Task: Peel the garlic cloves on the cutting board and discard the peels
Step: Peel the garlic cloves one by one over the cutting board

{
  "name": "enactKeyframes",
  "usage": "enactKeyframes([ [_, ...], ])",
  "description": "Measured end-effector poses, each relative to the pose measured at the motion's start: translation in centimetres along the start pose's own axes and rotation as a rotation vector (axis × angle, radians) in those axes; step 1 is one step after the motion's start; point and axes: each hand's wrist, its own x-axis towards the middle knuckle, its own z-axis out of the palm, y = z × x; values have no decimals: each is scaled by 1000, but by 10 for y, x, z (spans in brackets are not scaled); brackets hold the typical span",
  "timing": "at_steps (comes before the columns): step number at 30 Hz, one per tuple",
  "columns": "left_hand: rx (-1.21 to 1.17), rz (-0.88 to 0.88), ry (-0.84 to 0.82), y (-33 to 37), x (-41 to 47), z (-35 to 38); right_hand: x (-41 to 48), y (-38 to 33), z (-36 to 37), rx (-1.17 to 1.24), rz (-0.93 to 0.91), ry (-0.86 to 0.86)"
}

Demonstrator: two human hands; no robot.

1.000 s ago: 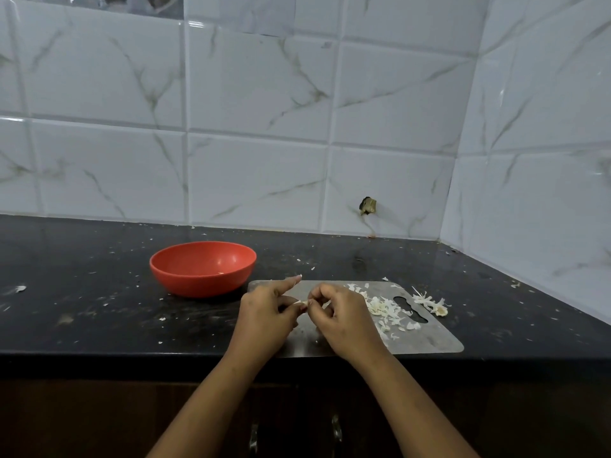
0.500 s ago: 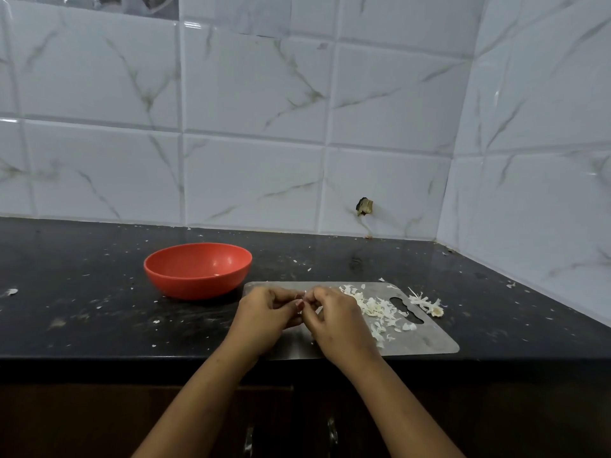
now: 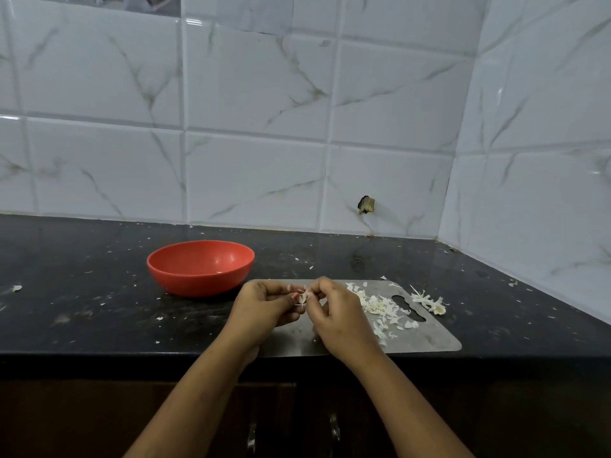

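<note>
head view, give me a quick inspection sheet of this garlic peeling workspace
surface: black countertop, flecked with pale scraps; steel cutting board at its front edge.
job's things: garlic clove held above the board; loose peels heaped on the board's right half.
clutter: red bowl left of the board; stem remnant at the board's right edge.
hands: left hand and right hand both pinch the clove.
cables: nothing seen.
surroundings: white marbled wall tiles with a dark stub in them; cabinet handles below.
</note>
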Motion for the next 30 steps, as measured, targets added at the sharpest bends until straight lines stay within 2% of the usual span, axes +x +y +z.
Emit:
enactKeyframes([
  [8, -23, 3, 9, 2, -1, -1, 2, -5, -9, 215, 201, 1],
  [12, -55, -2, 19, 2, -1, -2, 3, -7, -9, 241, 259, -1],
  [17, -70, -24, 28, 4, -1, -3, 5, -4, -7, 290, 331, 126],
  [20, -81, -37, 22, 3, -1, -4, 5, 0, -6, 183, 317, 195],
  [22, -92, -39, 21, 3, -1, -4, 3, 1, -7, 203, 286, 193],
  [27, -90, -23, -17, 3, -2, -3, 3, -3, -8, 384, 166, -29],
  [30, -17, -6, -20, 3, -3, -1, 2, -2, -5, 313, 69, -25],
])
